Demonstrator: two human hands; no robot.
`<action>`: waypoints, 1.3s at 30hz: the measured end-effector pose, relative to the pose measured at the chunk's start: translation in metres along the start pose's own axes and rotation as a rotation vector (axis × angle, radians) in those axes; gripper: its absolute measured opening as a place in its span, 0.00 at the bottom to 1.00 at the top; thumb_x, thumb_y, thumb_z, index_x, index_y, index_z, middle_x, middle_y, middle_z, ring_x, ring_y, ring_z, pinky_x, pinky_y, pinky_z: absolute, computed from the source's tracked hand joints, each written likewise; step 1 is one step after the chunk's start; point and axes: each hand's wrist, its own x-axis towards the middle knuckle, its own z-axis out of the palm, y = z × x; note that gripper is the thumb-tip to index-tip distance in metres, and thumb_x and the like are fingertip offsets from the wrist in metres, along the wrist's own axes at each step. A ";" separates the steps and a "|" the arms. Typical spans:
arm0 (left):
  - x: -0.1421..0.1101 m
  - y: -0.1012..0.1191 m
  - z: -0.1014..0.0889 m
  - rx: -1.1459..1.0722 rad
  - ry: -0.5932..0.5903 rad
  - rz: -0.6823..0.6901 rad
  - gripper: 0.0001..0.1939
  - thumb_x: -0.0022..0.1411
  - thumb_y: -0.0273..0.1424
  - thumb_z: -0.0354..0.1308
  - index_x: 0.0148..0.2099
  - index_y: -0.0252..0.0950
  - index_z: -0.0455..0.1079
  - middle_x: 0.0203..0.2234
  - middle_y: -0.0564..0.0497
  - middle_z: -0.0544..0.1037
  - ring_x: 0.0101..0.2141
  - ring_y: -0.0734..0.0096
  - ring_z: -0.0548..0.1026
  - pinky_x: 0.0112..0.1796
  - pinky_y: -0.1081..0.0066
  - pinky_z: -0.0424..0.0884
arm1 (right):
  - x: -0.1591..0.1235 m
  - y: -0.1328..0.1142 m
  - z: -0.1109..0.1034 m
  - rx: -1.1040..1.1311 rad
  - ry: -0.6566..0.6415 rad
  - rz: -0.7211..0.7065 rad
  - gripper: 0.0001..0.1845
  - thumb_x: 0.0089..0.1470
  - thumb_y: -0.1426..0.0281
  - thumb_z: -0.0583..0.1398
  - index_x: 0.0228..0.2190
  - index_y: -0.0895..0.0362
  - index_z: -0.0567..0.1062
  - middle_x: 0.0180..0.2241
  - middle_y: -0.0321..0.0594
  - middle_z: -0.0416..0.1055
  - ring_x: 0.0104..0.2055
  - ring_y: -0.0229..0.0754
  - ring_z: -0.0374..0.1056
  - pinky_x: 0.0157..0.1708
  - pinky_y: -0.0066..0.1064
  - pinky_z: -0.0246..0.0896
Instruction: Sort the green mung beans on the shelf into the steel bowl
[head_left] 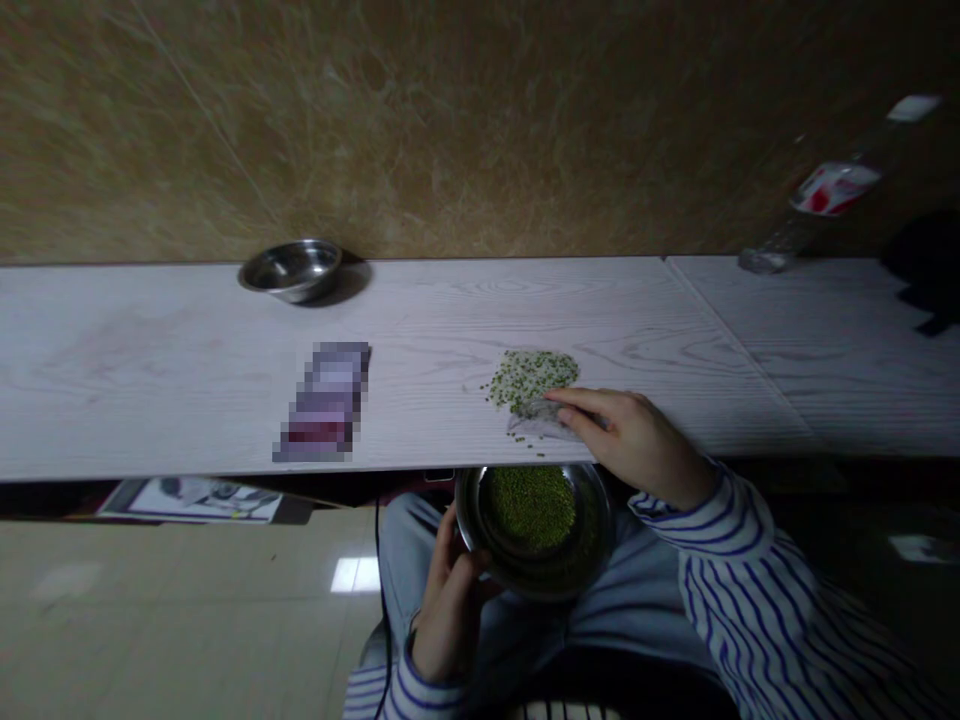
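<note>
My left hand (pixel 454 600) is closed round the left rim of a steel bowl (pixel 592 545), held above my lap just under the table's front edge. Green mung beans (pixel 534 508) lie inside that bowl. Over the table, my right hand (pixel 645 445) has its thumb and fingers on a thin, crumpled greyish sheet (pixel 546 424), perhaps plastic or cloth. This sheet touches the near side of a spread-out pile of green beans and white grains (pixel 532 375). A few loose beans are scattered between the sheet and the edge.
Against the wall at the back left stands a second steel bowl (pixel 296 272). A blurred-out flat rectangular thing (pixel 326 400) lies left of the pile. At the back right are a clear bottle (pixel 832 190) with a white cap and a dark object (pixel 926 265).
</note>
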 end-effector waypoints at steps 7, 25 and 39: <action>0.002 0.006 0.002 -0.006 0.042 0.003 0.45 0.48 0.31 0.65 0.69 0.43 0.59 0.55 0.41 0.74 0.50 0.46 0.73 0.34 0.60 0.76 | 0.006 -0.002 0.003 0.023 0.013 -0.013 0.18 0.62 0.73 0.58 0.50 0.51 0.81 0.48 0.39 0.81 0.49 0.45 0.78 0.52 0.39 0.74; 0.006 0.010 -0.005 0.016 0.047 0.028 0.41 0.46 0.32 0.66 0.64 0.44 0.64 0.55 0.42 0.74 0.46 0.51 0.74 0.35 0.64 0.76 | 0.019 -0.008 0.012 0.038 -0.096 -0.165 0.18 0.64 0.74 0.57 0.50 0.49 0.80 0.48 0.38 0.81 0.50 0.44 0.77 0.53 0.42 0.72; 0.002 0.012 0.006 -0.044 0.012 0.022 0.37 0.48 0.29 0.65 0.62 0.42 0.68 0.50 0.45 0.76 0.45 0.54 0.74 0.37 0.63 0.76 | -0.012 0.000 0.007 0.034 0.064 0.069 0.17 0.61 0.73 0.58 0.49 0.55 0.81 0.46 0.43 0.82 0.45 0.47 0.80 0.48 0.38 0.76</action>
